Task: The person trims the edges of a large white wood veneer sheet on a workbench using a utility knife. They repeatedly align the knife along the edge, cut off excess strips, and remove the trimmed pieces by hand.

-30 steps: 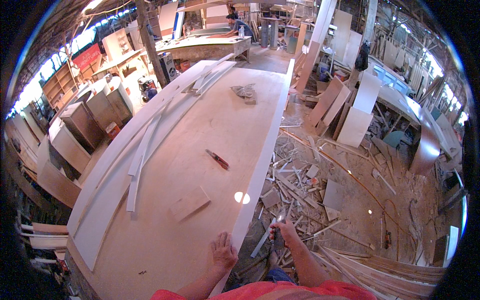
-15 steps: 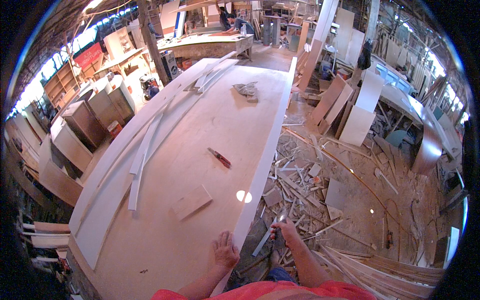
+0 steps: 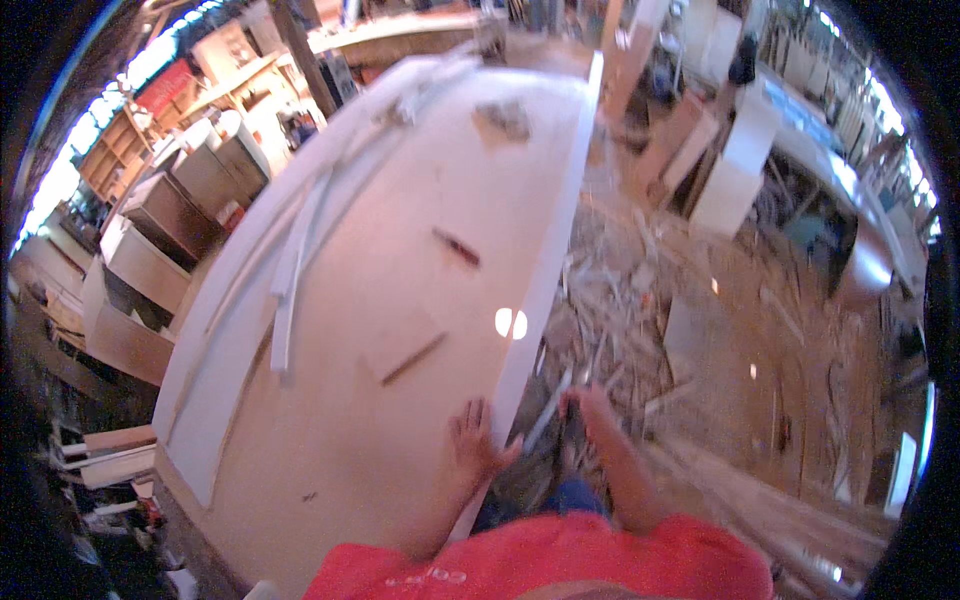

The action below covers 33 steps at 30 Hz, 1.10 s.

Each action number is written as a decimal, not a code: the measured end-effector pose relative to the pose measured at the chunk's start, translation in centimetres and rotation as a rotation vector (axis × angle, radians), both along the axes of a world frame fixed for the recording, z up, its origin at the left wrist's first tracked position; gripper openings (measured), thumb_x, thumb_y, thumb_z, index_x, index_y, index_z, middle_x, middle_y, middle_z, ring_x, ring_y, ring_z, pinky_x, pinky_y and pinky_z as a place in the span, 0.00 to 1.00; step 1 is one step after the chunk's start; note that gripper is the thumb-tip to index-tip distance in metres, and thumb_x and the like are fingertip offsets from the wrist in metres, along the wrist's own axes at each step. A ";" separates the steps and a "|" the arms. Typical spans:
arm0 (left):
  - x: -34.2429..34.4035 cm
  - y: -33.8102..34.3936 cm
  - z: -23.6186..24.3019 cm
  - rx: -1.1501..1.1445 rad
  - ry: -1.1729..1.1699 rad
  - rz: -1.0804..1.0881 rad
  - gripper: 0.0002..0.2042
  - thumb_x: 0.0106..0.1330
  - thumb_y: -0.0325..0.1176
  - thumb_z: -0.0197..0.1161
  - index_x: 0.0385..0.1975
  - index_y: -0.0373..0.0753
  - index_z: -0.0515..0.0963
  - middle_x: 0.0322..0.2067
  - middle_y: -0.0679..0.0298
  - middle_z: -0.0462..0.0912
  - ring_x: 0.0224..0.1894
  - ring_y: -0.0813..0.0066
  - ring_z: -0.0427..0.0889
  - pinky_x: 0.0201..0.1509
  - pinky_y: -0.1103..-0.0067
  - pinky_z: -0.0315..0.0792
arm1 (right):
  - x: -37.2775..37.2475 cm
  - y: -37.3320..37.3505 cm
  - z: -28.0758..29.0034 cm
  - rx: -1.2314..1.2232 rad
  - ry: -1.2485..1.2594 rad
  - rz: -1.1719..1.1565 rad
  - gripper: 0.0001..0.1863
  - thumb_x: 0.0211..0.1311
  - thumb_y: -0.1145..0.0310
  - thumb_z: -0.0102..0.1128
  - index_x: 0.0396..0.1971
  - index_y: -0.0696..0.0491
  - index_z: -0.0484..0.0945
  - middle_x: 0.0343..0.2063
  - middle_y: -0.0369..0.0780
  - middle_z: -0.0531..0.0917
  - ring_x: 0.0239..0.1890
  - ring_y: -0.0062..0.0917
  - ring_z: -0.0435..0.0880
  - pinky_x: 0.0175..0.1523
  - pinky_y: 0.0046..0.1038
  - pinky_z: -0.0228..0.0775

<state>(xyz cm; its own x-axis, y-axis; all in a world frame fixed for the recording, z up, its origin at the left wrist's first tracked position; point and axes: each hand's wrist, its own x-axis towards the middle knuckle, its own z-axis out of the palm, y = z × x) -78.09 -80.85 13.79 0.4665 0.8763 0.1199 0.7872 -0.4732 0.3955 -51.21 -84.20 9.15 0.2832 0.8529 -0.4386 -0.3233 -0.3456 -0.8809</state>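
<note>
The left hand (image 3: pixel 478 440) is lying flat, fingers spread, on the near right edge of a big pale plywood panel (image 3: pixel 400 300) that is filling the middle of the view. The hand is gripping nothing — its palm is pressing on the board, thumb reaching toward the panel's white edge (image 3: pixel 545 280). The right hand (image 3: pixel 588 408) is hanging off the panel at about three o'clock from the left hand, down over the littered floor (image 3: pixel 720 340); it is near a thin pale stick (image 3: pixel 548 412) that is slanting up between the two hands, but the blur is too strong to tell whether the fingers are closing on it or are loose. The hands are apart, with the panel's edge running between them.

On the panel, at about twelve o'clock from the left hand, a small flat wooden offcut (image 3: pixel 405 345) is lying with a dark strip along its near side. Farther up, toward one o'clock, a small dark red-handled tool (image 3: pixel 456 247) is lying slantwise. Long white strips (image 3: pixel 292 280) are lying along the panel's left margin at about ten o'clock, and a greyish bundle (image 3: pixel 503 120) is sitting near the far end.

Wood scraps (image 3: pixel 610 290) are littering the floor to the right of the panel. Cabinet boxes (image 3: pixel 160 250) are standing at nine to ten o'clock, beyond the panel's left side.
</note>
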 end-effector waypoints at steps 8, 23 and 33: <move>-0.2 -0.1 -3.1 -0.016 -0.023 0.017 0.45 0.52 0.51 0.68 0.68 0.32 0.63 0.70 0.49 0.63 0.75 0.52 0.56 0.73 0.47 0.50 | -8.5 -4.3 1.7 -0.132 0.429 -0.393 0.19 0.73 0.56 0.50 0.36 0.58 0.78 0.26 0.40 0.80 0.24 0.27 0.78 0.29 0.31 0.75; -0.9 1.1 -4.7 -0.172 -0.097 0.023 0.29 0.72 0.42 0.52 0.71 0.38 0.63 0.75 0.53 0.57 0.79 0.53 0.48 0.77 0.44 0.35 | -18.0 -2.0 -0.8 -0.076 -0.440 -0.309 0.30 0.78 0.51 0.41 0.65 0.59 0.70 0.54 0.58 0.79 0.50 0.54 0.77 0.60 0.46 0.67; -1.5 1.3 -5.6 -0.114 -0.117 0.005 0.26 0.73 0.40 0.50 0.69 0.38 0.68 0.74 0.54 0.60 0.79 0.57 0.50 0.78 0.49 0.37 | -19.8 -0.3 -0.4 0.014 -0.656 -0.324 0.30 0.77 0.54 0.41 0.71 0.55 0.64 0.56 0.58 0.77 0.54 0.55 0.73 0.64 0.45 0.62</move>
<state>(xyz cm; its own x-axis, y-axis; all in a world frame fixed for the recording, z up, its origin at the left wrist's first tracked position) -79.58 -79.53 8.19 0.4505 0.8898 0.0728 0.7347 -0.4158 0.5360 -70.99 -84.49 8.80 0.7230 0.6860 -0.0816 0.1883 -0.3093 -0.9321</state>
